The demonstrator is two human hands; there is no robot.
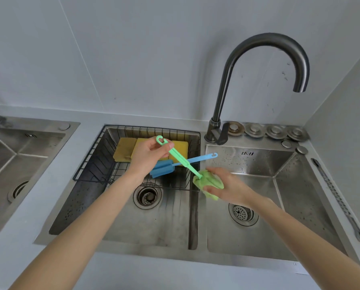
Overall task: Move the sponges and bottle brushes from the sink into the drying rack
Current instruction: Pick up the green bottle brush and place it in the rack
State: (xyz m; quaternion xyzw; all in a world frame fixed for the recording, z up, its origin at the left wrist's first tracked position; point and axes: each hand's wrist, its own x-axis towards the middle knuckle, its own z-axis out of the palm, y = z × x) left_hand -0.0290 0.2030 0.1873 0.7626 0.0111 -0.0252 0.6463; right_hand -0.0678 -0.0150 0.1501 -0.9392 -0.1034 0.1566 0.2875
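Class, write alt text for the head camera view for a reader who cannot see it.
Two bare hands hold a green bottle brush over a double steel sink: the left hand grips its handle, the right hand squeezes its sponge head. Behind it, a black wire drying rack holds yellow sponges and a blue bottle brush.

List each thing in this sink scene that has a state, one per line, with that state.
left hand: gripping the green brush's handle
right hand: closed on its sponge head
green brush: held above the sink
blue brush: lying in the rack
yellow sponges: lying in the rack
faucet: no water running
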